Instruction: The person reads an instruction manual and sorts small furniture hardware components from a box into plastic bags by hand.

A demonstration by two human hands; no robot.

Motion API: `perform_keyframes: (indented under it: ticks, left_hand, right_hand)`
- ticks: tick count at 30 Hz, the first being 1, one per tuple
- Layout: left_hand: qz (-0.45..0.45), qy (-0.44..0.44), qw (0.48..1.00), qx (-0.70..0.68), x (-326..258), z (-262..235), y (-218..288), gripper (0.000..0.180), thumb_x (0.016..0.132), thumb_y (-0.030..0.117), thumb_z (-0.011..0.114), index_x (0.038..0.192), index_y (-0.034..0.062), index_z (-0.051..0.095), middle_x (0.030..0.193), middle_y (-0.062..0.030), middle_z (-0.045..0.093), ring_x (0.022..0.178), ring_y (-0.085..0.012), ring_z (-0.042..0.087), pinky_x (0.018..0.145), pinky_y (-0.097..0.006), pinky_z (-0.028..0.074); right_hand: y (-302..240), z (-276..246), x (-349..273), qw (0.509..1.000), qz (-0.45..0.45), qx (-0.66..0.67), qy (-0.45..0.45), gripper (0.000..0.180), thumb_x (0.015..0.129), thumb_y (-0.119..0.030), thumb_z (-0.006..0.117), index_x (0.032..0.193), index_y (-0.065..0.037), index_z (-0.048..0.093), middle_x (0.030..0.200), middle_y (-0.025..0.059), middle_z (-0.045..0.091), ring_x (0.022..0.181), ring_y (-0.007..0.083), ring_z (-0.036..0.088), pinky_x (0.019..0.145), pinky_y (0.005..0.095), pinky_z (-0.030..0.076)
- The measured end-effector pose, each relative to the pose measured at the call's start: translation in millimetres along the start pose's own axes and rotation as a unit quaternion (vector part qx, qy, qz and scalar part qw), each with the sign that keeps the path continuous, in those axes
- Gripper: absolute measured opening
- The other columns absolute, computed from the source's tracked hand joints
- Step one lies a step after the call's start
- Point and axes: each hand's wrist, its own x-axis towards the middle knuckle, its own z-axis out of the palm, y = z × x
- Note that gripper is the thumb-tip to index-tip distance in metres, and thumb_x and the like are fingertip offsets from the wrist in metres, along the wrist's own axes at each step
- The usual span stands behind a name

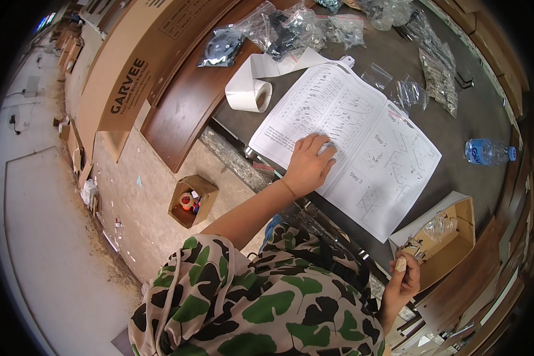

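Note:
An instruction booklet (391,172) lies spread on the dark table, its pages covered with line drawings of parts and assembly steps. My left hand (308,163) rests on its left page near the fold, with loosely bent fingers apart and nothing seen in them. My right hand (403,282) is at the table's near right edge, fingers closed. A small pale piece (401,264) shows at its fingertips; I cannot make out what it is. Just beyond that hand stands an open cardboard box (466,222) with small metal parts and a clear plastic bag inside.
A roll of white labels (258,98) sits left of the booklet. Bags of hardware (344,29) lie along the far side. A water bottle (486,152) lies at right. Brown boards and a large carton (124,77) stand left; a small box (193,202) with tape is below.

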Motion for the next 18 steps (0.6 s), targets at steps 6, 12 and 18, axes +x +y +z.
perform_keyframes:
  ticks: [6,12,18]
  left_hand:
    - [-0.044,0.006,0.999,0.029,8.4,-0.3,7.3,0.039,0.078,0.021,0.069,0.110,0.0025,0.058,0.102,-0.0126,0.051,0.093,-0.0303,0.050,0.078,-0.042,0.042]
    - [-0.046,0.014,0.997,0.055,10.8,7.4,-2.7,0.052,0.077,0.031,0.071,0.116,0.0000,0.057,0.091,-0.0134,0.050,0.081,-0.0305,0.051,0.070,-0.040,0.045]
    - [-0.038,0.009,0.998,0.054,11.4,7.8,-5.4,0.052,0.078,0.032,0.071,0.118,0.0011,0.057,0.089,-0.0139,0.050,0.080,-0.0307,0.051,0.070,-0.040,0.044]
  right_hand:
    - [10.5,-21.5,-1.2,0.997,-0.026,-0.013,0.075,0.018,0.092,-0.011,0.056,0.104,0.002,0.059,0.095,0.0047,0.058,0.080,0.0096,0.054,0.073,0.0220,0.043]
    - [43.7,-51.3,-3.8,0.990,-0.010,-0.085,0.109,0.020,0.093,-0.014,0.055,0.105,0.002,0.059,0.095,0.0052,0.058,0.085,0.0122,0.054,0.078,0.0242,0.043]
    - [49.7,-41.3,-6.0,0.981,-0.052,-0.154,0.105,0.018,0.092,-0.012,0.056,0.102,0.002,0.060,0.091,0.0084,0.060,0.082,0.0145,0.056,0.075,0.0262,0.044]
